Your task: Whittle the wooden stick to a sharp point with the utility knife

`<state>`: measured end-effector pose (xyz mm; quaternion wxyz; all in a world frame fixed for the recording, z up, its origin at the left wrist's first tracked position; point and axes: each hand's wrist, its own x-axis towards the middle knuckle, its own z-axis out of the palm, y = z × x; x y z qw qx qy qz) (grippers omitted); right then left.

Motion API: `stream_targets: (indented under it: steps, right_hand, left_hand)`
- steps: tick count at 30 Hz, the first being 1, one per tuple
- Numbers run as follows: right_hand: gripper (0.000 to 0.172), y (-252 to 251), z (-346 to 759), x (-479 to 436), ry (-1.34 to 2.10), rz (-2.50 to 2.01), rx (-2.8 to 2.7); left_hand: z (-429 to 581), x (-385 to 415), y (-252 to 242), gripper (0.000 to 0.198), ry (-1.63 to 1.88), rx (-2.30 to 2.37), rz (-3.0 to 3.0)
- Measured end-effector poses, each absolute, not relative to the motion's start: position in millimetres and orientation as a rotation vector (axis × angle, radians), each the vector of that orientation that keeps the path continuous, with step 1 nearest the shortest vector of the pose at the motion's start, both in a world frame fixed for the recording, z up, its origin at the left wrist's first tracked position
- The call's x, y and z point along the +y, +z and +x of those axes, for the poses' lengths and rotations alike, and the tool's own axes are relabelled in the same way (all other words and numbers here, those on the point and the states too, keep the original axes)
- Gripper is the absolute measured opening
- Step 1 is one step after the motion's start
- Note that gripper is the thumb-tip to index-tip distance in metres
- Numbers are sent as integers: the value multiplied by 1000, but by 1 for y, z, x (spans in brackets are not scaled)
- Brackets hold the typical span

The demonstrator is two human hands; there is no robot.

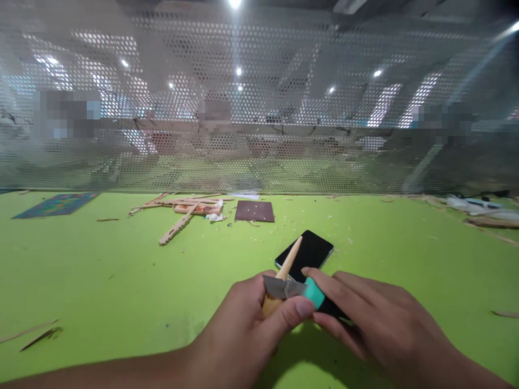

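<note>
My left hand [247,319] is closed round a pale wooden stick [290,259] whose tapered tip points up and away from me. My right hand [365,313] grips a knife with a teal handle [314,292]. Its grey blade [279,286] lies across the stick just above my left fingers, and my left thumb presses against the blade's back. A black phone [310,251] lies flat on the green table [121,281] right behind the stick.
Several wood strips [178,227] and shavings lie at the back centre, beside a dark brown square sheet [254,211]. A colourful mat [57,205] sits far left, clutter [482,208] far right. A perforated metal screen [259,108] walls the table's far edge.
</note>
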<state>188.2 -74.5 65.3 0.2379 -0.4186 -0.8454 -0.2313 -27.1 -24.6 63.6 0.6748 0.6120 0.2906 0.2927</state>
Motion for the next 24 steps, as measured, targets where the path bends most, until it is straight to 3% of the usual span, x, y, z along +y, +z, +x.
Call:
stream_targets:
  steps: [11,24]
  right_hand:
    - [42,59,213,-64,-670,-1277,-2173]
    - [37,54,203,-65,-267,-1153,-2395]
  left_hand:
    - [-27,-26,60,39,577,661,1286]
    - [-25,-25,65,35,553,705,1209]
